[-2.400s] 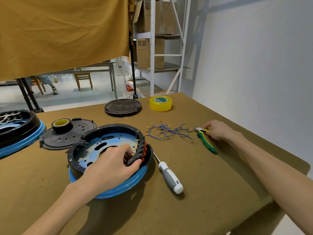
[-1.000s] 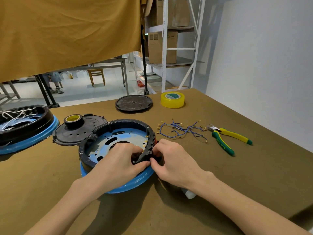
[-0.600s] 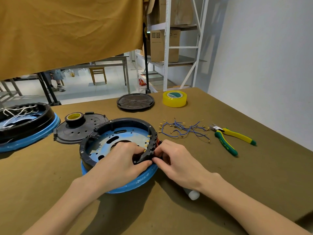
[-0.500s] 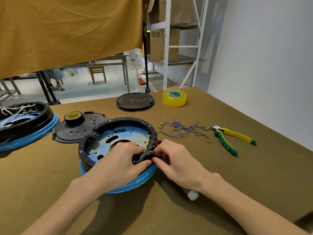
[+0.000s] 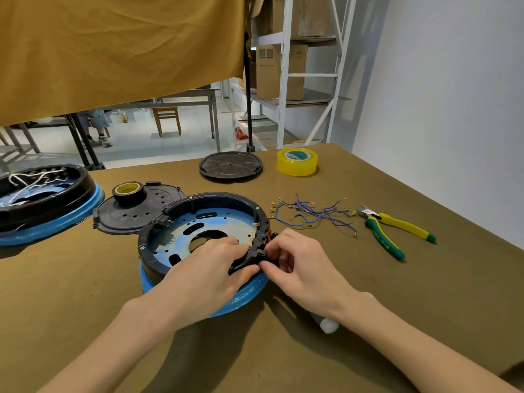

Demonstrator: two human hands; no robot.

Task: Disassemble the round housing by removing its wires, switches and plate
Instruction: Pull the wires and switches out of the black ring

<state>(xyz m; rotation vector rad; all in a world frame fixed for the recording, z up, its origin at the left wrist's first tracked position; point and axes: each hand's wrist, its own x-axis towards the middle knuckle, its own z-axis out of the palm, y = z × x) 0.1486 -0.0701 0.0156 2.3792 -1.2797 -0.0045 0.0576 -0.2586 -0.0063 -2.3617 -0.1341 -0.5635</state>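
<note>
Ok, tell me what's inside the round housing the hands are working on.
Inside the round housing lies a blue metal plate with slots and holes, brass terminals lining its right wall. The left hand covers the plate's near part; the right hand hides the switches outside.

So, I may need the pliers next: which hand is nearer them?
Right. The right hand is at the housing rim, on the side facing the pliers; the left hand lies farther, over the housing.

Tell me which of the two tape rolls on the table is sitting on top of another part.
The dark roll with the yellow core, resting on the perforated black cover at left. The clear yellow roll sits directly on the table, far side.
</note>
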